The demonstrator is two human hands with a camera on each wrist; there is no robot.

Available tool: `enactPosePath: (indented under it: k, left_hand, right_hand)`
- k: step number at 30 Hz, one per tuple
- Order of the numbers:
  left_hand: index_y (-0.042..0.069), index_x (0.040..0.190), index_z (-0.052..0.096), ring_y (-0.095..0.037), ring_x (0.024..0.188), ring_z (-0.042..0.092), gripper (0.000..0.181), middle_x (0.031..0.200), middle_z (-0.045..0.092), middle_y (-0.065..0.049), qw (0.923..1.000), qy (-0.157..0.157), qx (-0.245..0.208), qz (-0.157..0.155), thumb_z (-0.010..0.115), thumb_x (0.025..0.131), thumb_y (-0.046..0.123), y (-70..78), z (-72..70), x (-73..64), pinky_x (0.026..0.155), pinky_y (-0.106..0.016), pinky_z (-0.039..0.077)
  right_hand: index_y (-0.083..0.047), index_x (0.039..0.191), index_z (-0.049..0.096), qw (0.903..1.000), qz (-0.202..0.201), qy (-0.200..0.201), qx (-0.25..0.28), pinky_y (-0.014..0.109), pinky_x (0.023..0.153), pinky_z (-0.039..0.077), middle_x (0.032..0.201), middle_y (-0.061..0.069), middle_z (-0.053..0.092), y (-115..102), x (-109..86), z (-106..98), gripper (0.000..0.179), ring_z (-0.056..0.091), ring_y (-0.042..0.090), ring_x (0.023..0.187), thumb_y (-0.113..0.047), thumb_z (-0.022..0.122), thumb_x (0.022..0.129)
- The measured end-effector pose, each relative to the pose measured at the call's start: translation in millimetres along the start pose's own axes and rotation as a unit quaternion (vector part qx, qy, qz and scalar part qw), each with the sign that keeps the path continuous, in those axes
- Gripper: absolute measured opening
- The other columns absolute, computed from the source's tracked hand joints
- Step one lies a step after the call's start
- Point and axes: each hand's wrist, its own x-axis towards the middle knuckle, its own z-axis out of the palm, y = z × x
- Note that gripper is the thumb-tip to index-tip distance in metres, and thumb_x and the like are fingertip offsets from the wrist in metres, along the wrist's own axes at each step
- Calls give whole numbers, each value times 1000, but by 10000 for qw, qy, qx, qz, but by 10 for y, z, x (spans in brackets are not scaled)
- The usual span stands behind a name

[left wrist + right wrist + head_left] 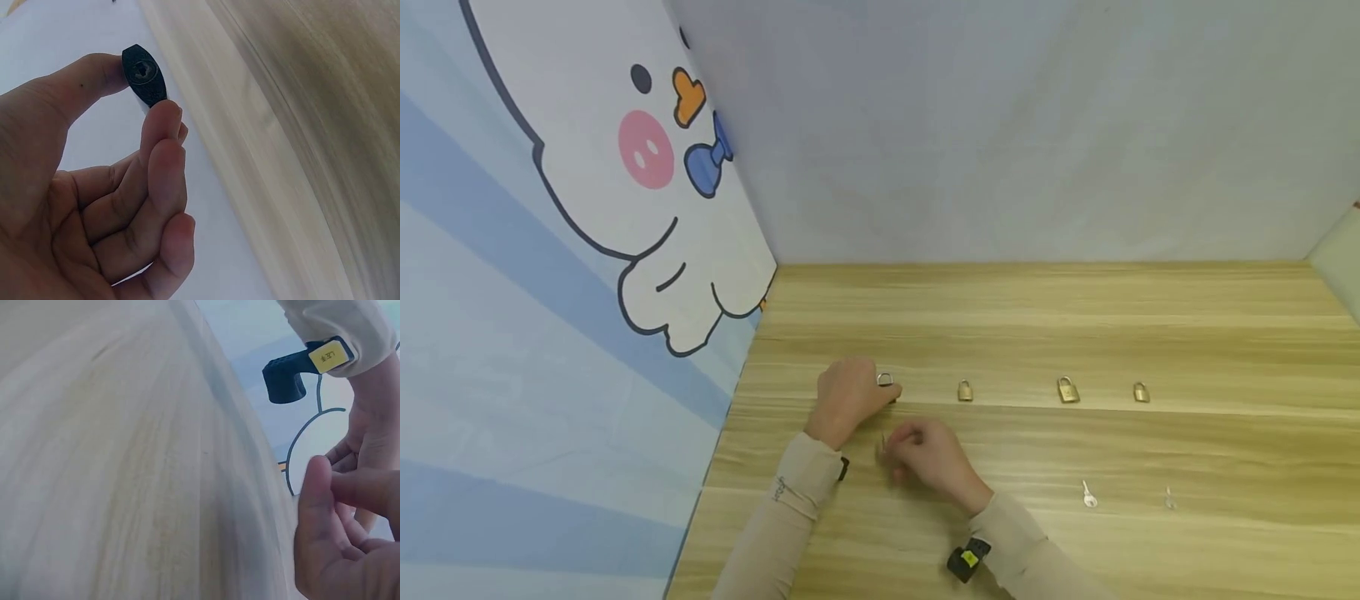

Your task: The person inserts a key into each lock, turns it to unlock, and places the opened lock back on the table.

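Observation:
A black padlock (pixel 144 72) is pinched between the thumb and fingers of my left hand (pixel 847 398), its keyhole facing the left wrist camera. In the head view, its shackle (pixel 885 379) shows beside that hand's thumb. My right hand (pixel 931 457) is just below and to the right, apart from the padlock. Thumb and index finger pinch a small thin key (pixel 883 440), blurred in the head view. From the right wrist camera, my right hand (pixel 344 531) is seen with thumb and index finger meeting, and the key is hidden there.
To the right, brass padlocks stand in a row: a small one (pixel 965 391), a larger one (pixel 1067 390) and another small one (pixel 1141 392). Nearer me lie a silver key (pixel 1089 495) and a fainter key (pixel 1170 499). A cartoon-printed wall (pixel 587 333) borders the wooden table (pixel 1225 333).

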Motion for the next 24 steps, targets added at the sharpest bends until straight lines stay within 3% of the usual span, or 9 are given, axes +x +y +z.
enactPosePath:
  k: [8,24]
  left_hand:
    - [18,55,35,-9,45,27,51,50,29,7,9999,-97,-99,-79,69,83,43,6,-18,3,39,-25,24]
    - [17,54,37,-8,46,29,56,54,32,6,9999,-72,108,43,74,82,49,94,7,-13,40,-25,26]
  right_hand:
    - [4,97,64,9961,37,683,560,32,65,57,89,12,73,23,98,-24,7,71,24,68,-1,63,93]
    - [7,98,63,9875,151,960,1238,33,66,58,88,16,71,38,210,-50,9,71,27,69,-1,65,93]
